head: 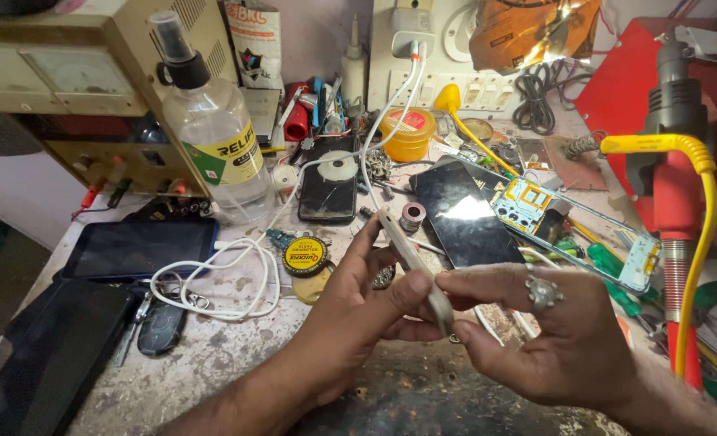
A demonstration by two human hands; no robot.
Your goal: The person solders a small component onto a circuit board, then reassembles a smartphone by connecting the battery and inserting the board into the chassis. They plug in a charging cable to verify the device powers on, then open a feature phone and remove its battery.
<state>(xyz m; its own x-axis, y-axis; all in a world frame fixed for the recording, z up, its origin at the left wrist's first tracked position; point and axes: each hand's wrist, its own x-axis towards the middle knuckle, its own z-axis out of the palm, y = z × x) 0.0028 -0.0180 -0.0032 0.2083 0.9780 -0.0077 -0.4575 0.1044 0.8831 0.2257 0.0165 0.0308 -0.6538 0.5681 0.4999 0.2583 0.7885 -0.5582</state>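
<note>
Slim off-white plastic phone [411, 257] (seen edge-on, tilted) sits gripped between left hand [350, 311] and ringed right hand [548, 339], both closed on it.

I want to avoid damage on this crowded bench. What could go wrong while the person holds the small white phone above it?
1. The slim white phone is held edge-up by fingertips of the left hand and right hand; it might slip onto the black glass screen panel below.
2. The white charging cable loops near the left wrist and could snag.
3. The clear plastic spray bottle stands close by; a bump might tip it.
</note>
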